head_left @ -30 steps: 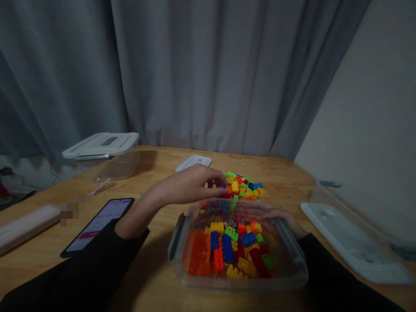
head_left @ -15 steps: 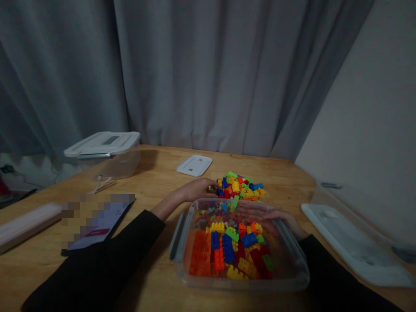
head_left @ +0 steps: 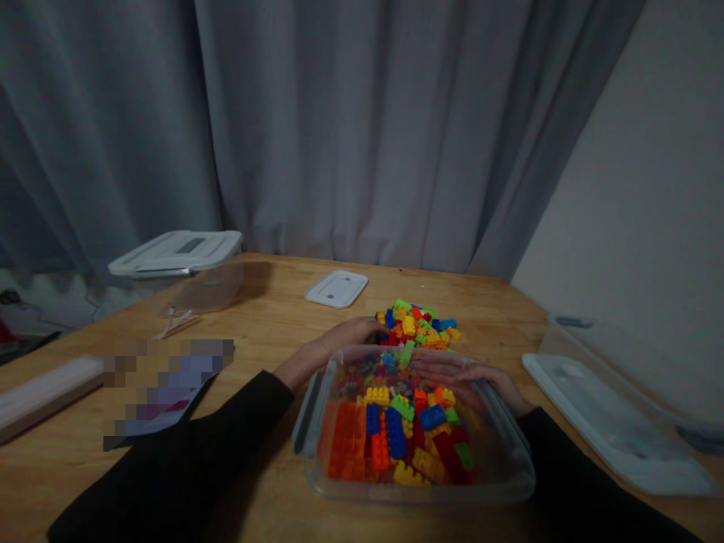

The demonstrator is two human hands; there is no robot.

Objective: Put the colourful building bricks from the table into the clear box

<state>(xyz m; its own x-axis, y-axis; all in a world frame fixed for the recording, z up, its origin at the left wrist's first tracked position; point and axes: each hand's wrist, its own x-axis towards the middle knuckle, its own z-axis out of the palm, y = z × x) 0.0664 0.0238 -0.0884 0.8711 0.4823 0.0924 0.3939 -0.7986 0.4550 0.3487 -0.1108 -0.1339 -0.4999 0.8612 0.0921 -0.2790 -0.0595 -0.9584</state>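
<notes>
A clear plastic box (head_left: 498,494) stands open in front of me. Colourful toy building bricks (head_left: 397,434) lie in it, with an orange block of bricks along its left side. Beyond the box is a loose heap of toy bricks (head_left: 415,324). At the heap's left edge is my left hand (head_left: 356,332), fingers reaching out and slightly bent against the bricks; the fingertips are partly hidden. My right hand (head_left: 452,371) is behind the box's far right part, seen partly through the clear plastic. Its fingers are stretched out flat, pointing left, near the heap's front.
A lidded clear box (head_left: 192,290) stands at the back left. A small white lid (head_left: 338,289) lies behind the heap. On the right is another clear container with a pale lid (head_left: 611,422). A tablet-like device (head_left: 170,400), partly blurred, and a long pale box (head_left: 50,392) are at the left.
My left hand has shifted slightly, its fingers now lower and further behind the bricks at the heap's left edge. My right hand and the box stay about where they were.
</notes>
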